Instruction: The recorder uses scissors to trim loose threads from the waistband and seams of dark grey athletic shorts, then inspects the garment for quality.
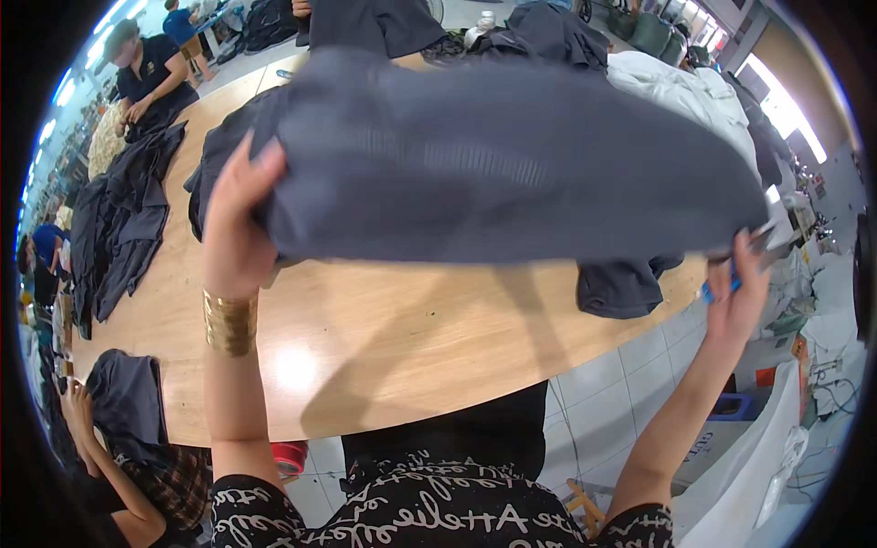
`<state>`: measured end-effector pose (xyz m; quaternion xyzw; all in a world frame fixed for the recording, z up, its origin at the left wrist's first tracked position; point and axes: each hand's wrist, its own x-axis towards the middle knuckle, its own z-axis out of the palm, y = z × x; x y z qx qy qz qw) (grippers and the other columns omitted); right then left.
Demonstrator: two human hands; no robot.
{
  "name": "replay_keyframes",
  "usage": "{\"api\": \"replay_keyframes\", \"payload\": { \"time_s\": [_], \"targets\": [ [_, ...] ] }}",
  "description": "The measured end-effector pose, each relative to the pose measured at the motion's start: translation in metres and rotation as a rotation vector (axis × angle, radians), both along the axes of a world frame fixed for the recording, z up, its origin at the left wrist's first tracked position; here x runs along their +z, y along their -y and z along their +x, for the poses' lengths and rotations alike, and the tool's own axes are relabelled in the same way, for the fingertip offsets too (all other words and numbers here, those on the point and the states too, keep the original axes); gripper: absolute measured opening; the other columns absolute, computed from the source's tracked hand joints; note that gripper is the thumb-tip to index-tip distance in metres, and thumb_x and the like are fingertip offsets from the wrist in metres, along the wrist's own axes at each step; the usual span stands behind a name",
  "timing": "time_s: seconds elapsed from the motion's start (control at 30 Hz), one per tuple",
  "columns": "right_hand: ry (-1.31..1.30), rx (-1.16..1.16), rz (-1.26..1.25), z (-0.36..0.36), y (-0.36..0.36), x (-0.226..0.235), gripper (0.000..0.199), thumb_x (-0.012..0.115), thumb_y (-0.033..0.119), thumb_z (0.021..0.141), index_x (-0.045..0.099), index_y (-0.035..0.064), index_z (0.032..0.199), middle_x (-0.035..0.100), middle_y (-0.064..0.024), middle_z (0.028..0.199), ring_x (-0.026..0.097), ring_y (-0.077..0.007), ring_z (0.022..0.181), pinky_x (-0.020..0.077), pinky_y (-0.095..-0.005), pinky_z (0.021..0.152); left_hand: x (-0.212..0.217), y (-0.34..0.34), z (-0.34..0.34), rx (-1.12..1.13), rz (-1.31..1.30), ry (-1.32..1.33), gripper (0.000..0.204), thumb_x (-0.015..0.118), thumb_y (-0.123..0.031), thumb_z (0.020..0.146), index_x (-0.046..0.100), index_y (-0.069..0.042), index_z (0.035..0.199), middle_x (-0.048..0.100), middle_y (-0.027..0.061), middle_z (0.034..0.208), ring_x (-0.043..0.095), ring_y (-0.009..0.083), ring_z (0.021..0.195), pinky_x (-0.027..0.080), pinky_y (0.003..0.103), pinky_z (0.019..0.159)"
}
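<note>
A dark grey garment [512, 173] is stretched out in the air above the table, blurred by motion. My left hand [242, 196] grips its left end, thumb up and the other fingers hidden behind the cloth. At the far right corner of the cloth, my right hand [738, 283] has its fingers closed on the edge. A small tool with blue handles [722, 281] and what look like metal blades also sits in my right hand; its exact kind is hard to make out. A row of pale marks runs along the middle of the cloth.
Below lies a light wooden table [402, 365] with a curved front edge. A folded dark piece [621, 288] rests near its right edge, a dark garment [132, 219] at left. White cloth [676, 91] is heaped behind. Co-workers [146, 73] stand at the left.
</note>
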<state>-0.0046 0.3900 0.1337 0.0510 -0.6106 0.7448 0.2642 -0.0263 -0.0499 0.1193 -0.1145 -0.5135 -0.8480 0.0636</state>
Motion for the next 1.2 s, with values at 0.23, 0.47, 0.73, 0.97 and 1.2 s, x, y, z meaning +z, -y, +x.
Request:
{"api": "replay_keyframes", "payload": {
  "time_s": [0.23,0.47,0.73,0.97,1.2],
  "targets": [
    [0.865,0.216,0.25,0.054,0.0,-0.17,0.023,0.064,0.013,0.083,0.054,0.0026,0.101,0.042,0.0058,0.057,0.032,-0.001,0.04,0.0197,-0.0185,0.036,-0.16,0.011,0.061,-0.048,-0.413,0.519,0.067,0.066,0.001,0.075,0.036,0.003,0.134,0.054,0.0083,0.122,0.053,0.0148,0.108,0.04,0.028,0.095],
    [1.019,0.15,0.26,0.067,0.017,-0.187,0.021,0.064,0.019,0.084,0.062,0.0007,0.093,0.042,0.007,0.056,0.028,0.0005,0.04,0.0186,-0.0187,0.037,-0.181,0.015,0.067,-0.069,-0.304,0.676,0.06,0.068,-0.006,0.078,0.042,0.002,0.13,0.059,0.0065,0.108,0.055,0.0116,0.097,0.043,0.025,0.087],
    [0.938,0.043,0.774,0.068,0.006,-0.182,0.019,0.065,0.014,0.082,0.06,-0.0018,0.09,0.054,0.0005,0.069,0.049,-0.0104,0.068,0.038,-0.0238,0.062,-0.165,0.029,0.074,-0.343,-0.608,0.703,0.053,0.071,-0.004,0.076,0.049,-0.003,0.124,0.058,-0.0037,0.076,0.054,0.0047,0.068,0.043,0.018,0.065],
    [0.446,-0.128,1.002,0.025,0.071,-0.171,0.017,0.06,0.008,0.083,0.062,0.0043,0.1,0.062,-0.01,0.093,0.061,-0.0197,0.081,0.0465,-0.0285,0.074,-0.149,-0.014,0.039,0.054,-0.947,0.291,0.057,0.071,-0.013,0.078,0.045,-0.004,0.128,0.062,0.0101,0.102,0.057,0.0128,0.096,0.048,0.026,0.075],
    [0.112,0.009,1.233,-0.005,0.136,-0.223,0.035,0.062,0.003,0.074,0.06,0.0138,0.107,0.057,-0.0023,0.115,0.064,-0.0258,0.079,0.052,-0.0316,0.062,-0.181,-0.019,0.012,0.034,-0.326,0.596,0.039,0.055,-0.025,0.092,0.052,0.005,0.117,0.061,0.0091,0.112,0.06,0.0172,0.1,0.045,0.027,0.086]
  ]
}}
